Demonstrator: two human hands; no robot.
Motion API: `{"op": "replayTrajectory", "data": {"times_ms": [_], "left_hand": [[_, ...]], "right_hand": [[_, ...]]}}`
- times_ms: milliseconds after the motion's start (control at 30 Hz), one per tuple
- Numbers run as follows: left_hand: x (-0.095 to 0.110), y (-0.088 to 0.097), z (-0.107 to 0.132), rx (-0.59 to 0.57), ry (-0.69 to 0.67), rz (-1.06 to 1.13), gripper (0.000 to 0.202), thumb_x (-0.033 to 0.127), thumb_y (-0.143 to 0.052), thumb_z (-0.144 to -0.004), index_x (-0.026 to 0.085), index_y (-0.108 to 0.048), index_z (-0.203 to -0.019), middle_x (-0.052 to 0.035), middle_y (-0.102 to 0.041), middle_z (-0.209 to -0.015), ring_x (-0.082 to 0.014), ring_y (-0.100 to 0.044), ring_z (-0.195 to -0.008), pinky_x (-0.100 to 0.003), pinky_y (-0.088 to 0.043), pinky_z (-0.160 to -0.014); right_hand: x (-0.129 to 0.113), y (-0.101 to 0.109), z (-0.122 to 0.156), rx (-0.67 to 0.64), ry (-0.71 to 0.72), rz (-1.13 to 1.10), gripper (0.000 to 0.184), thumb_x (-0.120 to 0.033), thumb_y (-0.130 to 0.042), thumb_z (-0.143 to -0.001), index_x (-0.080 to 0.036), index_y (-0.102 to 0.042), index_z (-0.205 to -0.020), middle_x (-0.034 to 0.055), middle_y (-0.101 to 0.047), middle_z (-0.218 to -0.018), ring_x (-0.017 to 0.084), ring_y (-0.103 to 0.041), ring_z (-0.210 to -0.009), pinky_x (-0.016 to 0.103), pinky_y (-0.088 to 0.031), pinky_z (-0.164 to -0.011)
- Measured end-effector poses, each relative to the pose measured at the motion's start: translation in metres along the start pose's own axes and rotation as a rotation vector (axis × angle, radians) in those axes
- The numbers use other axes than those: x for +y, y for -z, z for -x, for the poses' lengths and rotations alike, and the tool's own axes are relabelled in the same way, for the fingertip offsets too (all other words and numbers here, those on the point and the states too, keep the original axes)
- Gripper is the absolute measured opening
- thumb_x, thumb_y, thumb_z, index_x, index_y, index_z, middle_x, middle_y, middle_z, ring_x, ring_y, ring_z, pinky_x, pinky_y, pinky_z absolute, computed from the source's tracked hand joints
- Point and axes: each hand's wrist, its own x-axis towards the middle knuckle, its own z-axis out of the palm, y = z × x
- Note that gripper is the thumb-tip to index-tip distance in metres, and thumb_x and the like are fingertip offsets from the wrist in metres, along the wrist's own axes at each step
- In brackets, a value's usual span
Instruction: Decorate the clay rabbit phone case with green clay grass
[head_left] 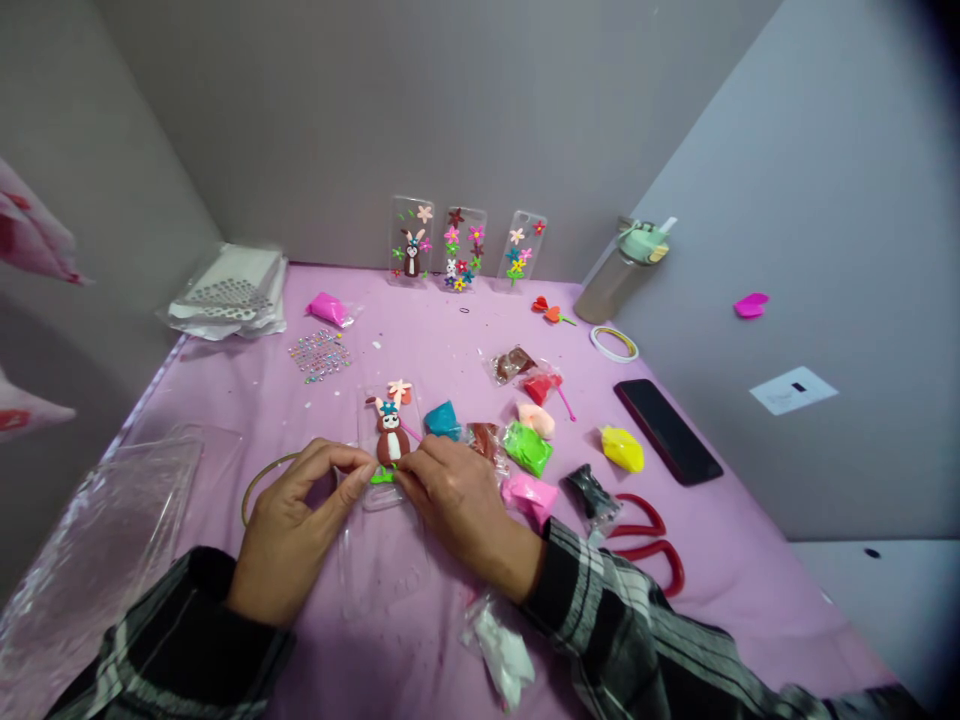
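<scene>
A clear phone case [367, 435] lies flat in front of me, carrying a brown and white clay rabbit [391, 440] with a blue flower at its ear. A peach clay flower [400, 388] sits above the rabbit. Bright green clay [382, 475] lies at the rabbit's feet. My left hand [304, 515] is closed in a pinch, thumb and forefinger at the clay's left side; what is between them is too small to name. From the right, my right hand [454, 495] has its closed fingertips on the green clay. A thin pink stick [410, 430] runs toward its knuckles.
Wrapped clay packs, including a blue one [442, 421] and a green one [528, 448], lie right of the case. Red-handled scissors [660, 565], a phone [667, 430] and a bottle [619, 270] stand farther right. Decorated cases [465, 250] lean on the back wall.
</scene>
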Motion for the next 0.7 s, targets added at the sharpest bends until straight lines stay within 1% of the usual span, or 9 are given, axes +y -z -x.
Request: {"op": "replayTrajectory", "data": {"times_ms": [233, 400, 567, 700], "left_hand": [[0.003, 0.000, -0.001, 0.005, -0.001, -0.022, 0.015, 0.039, -0.066, -0.090, 0.026, -0.068, -0.083, 0.0026, -0.066, -0.088, -0.0181, -0.061, -0.087, -0.029, -0.044, -0.083], [0.004, -0.001, -0.002, 0.008, -0.009, -0.028, 0.016, 0.040, -0.065, -0.090, 0.026, -0.068, -0.083, 0.0011, -0.067, -0.088, -0.0195, -0.062, -0.087, -0.030, -0.045, -0.083], [0.003, 0.000, -0.001, 0.009, -0.016, -0.025, 0.015, 0.039, -0.066, -0.090, 0.026, -0.068, -0.083, 0.0022, -0.066, -0.087, -0.0177, -0.061, -0.087, -0.028, -0.044, -0.083], [0.003, 0.001, -0.001, 0.021, -0.011, -0.048, 0.015, 0.040, -0.066, -0.090, 0.027, -0.069, -0.084, 0.0024, -0.067, -0.088, -0.0185, -0.061, -0.089, -0.030, -0.043, -0.085]], "right_hand": [[-0.001, 0.000, 0.001, 0.024, 0.040, 0.020, 0.017, -0.023, -0.058, -0.101, -0.016, -0.069, -0.090, 0.0054, -0.067, -0.080, 0.018, -0.055, -0.072, 0.033, -0.036, -0.061], [-0.001, -0.001, 0.000, -0.007, 0.043, 0.032, 0.013, -0.020, -0.058, -0.101, -0.018, -0.067, -0.091, 0.0046, -0.067, -0.082, 0.018, -0.055, -0.074, 0.032, -0.036, -0.061], [-0.002, 0.004, -0.001, -0.015, 0.041, 0.001, 0.012, -0.026, -0.059, -0.101, -0.017, -0.066, -0.096, 0.0056, -0.068, -0.085, 0.018, -0.056, -0.075, 0.032, -0.038, -0.063], [-0.005, 0.009, -0.003, -0.032, 0.061, -0.010, 0.013, -0.024, -0.055, -0.102, -0.016, -0.065, -0.102, 0.0062, -0.067, -0.088, 0.019, -0.056, -0.077, 0.032, -0.039, -0.063]]}}
